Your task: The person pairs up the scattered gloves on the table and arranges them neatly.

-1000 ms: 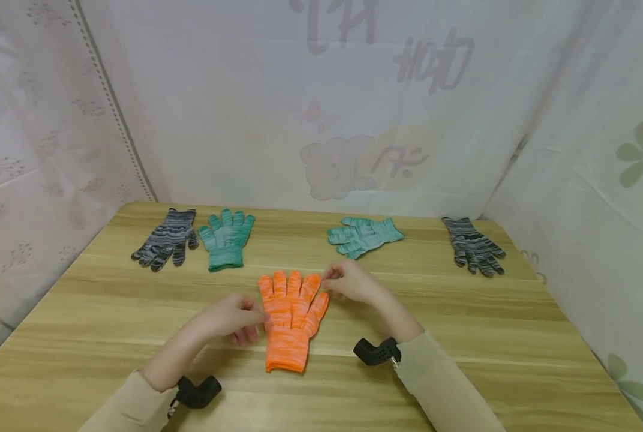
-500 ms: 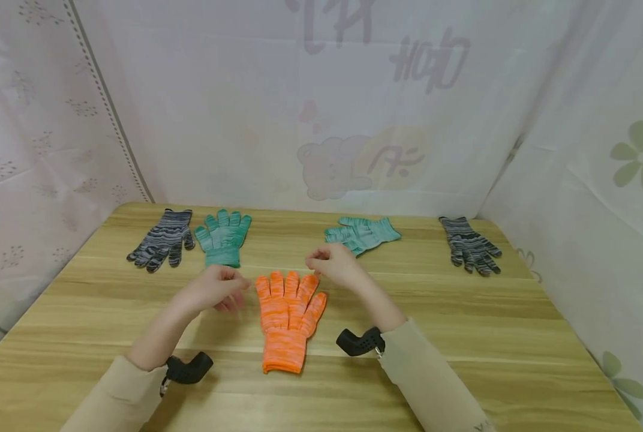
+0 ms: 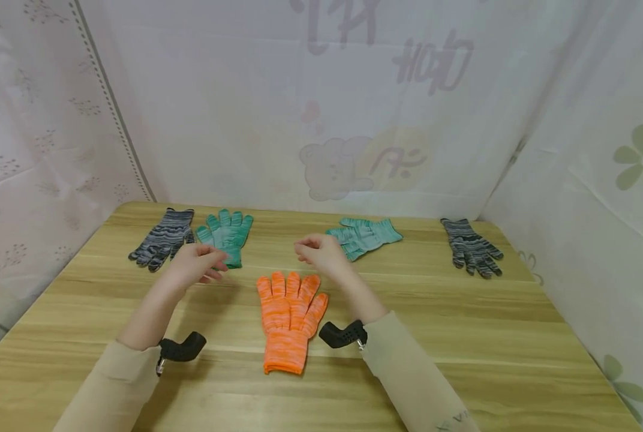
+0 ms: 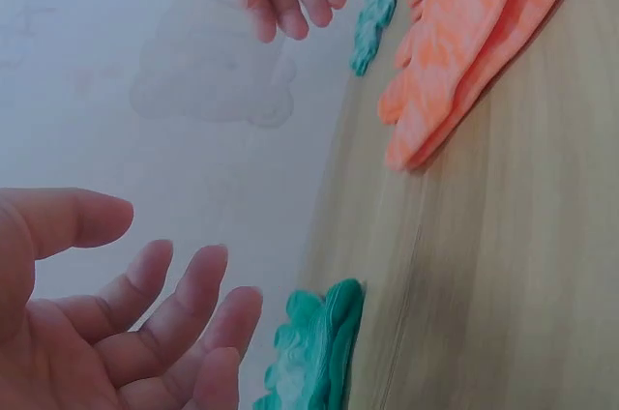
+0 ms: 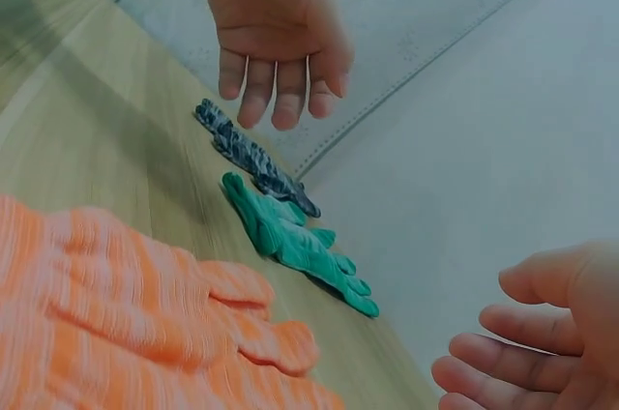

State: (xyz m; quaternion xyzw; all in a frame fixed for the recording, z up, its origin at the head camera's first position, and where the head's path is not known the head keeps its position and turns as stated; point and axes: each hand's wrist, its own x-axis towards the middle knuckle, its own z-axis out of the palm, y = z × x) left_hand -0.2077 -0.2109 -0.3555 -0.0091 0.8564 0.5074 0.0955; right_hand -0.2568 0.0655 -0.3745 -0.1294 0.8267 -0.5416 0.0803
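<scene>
Evidently your left hand and right hand held nothing, their fingers loosely bent. The left green knit glove lay just beyond your left hand, the nearer one, its long axis running away from you and its cuff closest. The right green knit glove lay just past your right hand, almost crosswise, fingers pointing left. Both were flat, soft-looking marled knit with rounded fingertips; the streaky orange knit glove lay between them, nearer you, on the wood-grain table.

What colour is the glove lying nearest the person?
The glove is orange with paler streaks; it shows best, whole, in the head view.
</scene>
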